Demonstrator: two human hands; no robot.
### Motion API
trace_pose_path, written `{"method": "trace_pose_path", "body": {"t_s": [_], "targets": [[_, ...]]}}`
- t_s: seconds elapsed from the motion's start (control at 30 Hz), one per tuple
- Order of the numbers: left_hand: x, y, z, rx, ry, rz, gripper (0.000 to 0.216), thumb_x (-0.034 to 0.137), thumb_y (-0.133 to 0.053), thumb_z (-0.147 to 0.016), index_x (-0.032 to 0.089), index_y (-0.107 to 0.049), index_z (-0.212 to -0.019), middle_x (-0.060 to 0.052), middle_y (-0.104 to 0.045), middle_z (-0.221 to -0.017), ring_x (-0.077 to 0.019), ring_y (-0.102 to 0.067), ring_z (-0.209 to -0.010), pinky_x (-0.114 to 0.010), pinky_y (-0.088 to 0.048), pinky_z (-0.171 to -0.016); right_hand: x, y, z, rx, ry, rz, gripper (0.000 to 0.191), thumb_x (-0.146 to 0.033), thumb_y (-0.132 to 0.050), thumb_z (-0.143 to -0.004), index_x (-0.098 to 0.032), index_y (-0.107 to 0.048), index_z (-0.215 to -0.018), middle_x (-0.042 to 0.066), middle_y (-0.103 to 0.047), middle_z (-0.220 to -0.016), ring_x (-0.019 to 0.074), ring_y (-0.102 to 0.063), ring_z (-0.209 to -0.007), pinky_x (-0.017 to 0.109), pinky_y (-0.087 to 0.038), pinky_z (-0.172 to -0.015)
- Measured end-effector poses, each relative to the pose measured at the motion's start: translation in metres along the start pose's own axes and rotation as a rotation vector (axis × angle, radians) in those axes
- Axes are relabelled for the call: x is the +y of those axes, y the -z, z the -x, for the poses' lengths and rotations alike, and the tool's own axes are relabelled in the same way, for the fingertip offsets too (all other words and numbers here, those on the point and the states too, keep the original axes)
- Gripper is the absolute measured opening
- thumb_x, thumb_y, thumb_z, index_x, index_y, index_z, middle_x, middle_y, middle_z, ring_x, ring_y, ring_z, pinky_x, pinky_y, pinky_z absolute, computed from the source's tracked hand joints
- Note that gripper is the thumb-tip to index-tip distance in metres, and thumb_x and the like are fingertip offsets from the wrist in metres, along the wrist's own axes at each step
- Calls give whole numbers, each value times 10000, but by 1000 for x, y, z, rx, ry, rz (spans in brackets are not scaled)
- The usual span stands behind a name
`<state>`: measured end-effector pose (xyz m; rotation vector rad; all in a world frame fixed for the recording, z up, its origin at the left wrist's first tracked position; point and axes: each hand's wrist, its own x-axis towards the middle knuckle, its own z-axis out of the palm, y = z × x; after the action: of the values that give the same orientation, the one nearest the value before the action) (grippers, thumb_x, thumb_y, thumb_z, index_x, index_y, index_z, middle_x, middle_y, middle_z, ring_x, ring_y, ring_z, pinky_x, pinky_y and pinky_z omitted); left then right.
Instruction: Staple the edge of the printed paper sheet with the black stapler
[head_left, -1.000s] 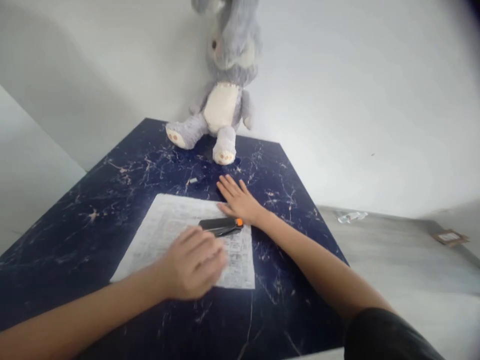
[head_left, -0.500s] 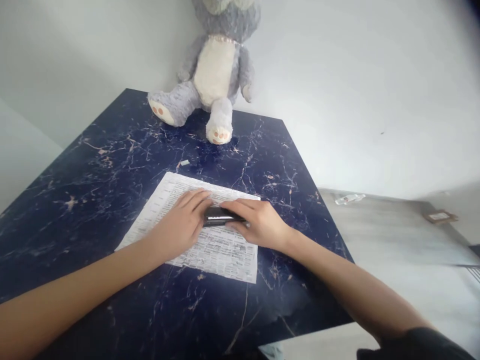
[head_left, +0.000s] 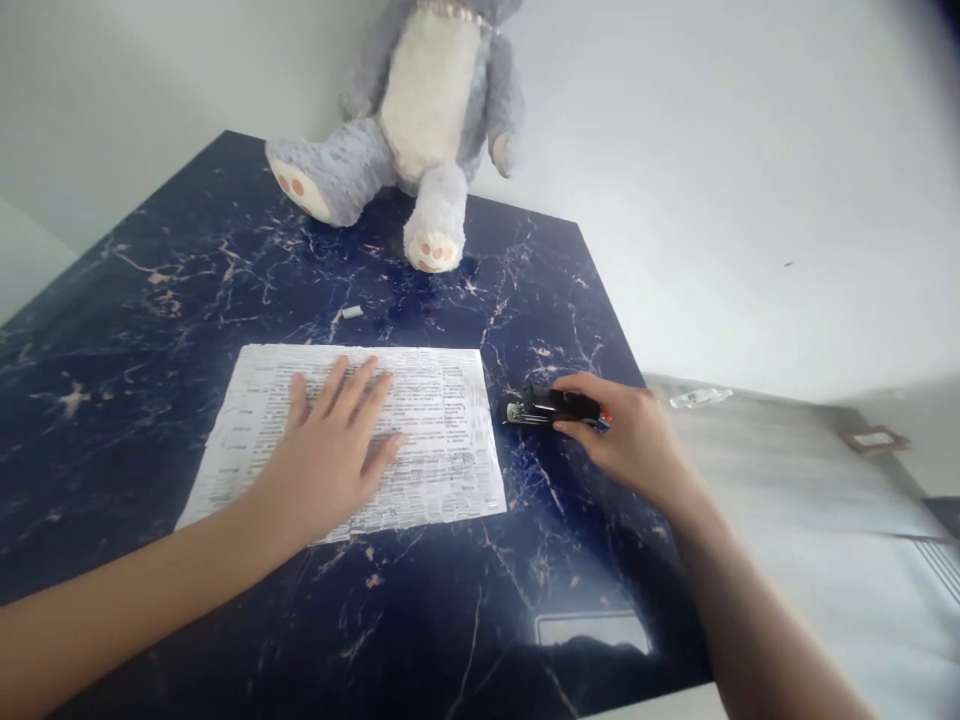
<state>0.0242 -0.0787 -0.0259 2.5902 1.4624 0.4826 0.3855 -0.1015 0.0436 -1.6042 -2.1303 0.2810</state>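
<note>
A printed sheet of paper (head_left: 439, 430) lies on the dark blue marble-patterned table (head_left: 420, 610). My left hand (head_left: 330, 440) rests flat on the paper with its fingers spread. To the right of the sheet, a black stapler (head_left: 544, 402) is held by its rear end in my right hand (head_left: 626, 430). Its front end points left towards the paper's right edge, apart from it. Whether the stapler touches the tabletop, I cannot tell.
A big grey and cream plush toy (head_left: 427, 110) sits at the table's far end against the wall. A small pale piece (head_left: 352, 312) lies beyond the paper. On the floor at right are a clear plastic item (head_left: 699, 397) and a brown object (head_left: 876, 440).
My right hand has carried the stapler right, off the paper. My left hand has let go of the stapler and spread over the sheet, which has turned and shifted left.
</note>
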Motion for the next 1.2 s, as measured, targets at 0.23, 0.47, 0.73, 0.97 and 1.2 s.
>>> {"method": "trace_pose_path", "body": {"t_s": [0.23,0.47,0.73,0.97,1.2], "targets": [[12,16,2,-148,-430,103,583,290,-489,-1094,330,-412,-1670,-75,-365,-1766,-378,-324,-1641,-715,-253,-1327,-12,-21,-5,-39,55,-155,403,-177,-694,-961,-315,-757,-1335,31,-812,-1189,258,-790,-1048,445,-662,-936],[11,9,5,-140,-333,140,696,445,-591,-1070,405,-317,-1709,-52,-333,-1779,-447,-271,-1647,-805,-180,-1303,-16,-17,-3,-124,59,-231,392,-243,-719,-984,-335,-748,-1364,26,-804,-1215,252,-784,-1050,436,-668,-938],[10,9,5,-147,-371,140,713,429,-553,-1089,373,-253,-1734,-39,-351,-1769,-432,-270,-1650,-806,-129,-1317,-26,-28,2,-94,153,-197,541,-145,-607,-1034,-360,-621,-1530,42,-764,-1296,253,-736,-1182,481,-630,-1045],[9,10,7,-143,-365,181,688,419,-585,-1072,406,-320,-1707,-12,-373,-1760,-406,-262,-1658,-771,-97,-1342,-26,-32,2,-26,197,-187,559,-188,-658,-1039,-397,-601,-1554,58,-735,-1340,267,-716,-1212,507,-634,-1049],[8,10,8,-145,-376,130,670,427,-554,-1080,360,-335,-1710,-28,-361,-1766,-416,-264,-1656,-769,-97,-1341,-25,-29,5,69,248,-152,553,-85,-655,-1015,-407,-685,-1463,47,-748,-1264,226,-731,-1089,418,-653,-903]]}}
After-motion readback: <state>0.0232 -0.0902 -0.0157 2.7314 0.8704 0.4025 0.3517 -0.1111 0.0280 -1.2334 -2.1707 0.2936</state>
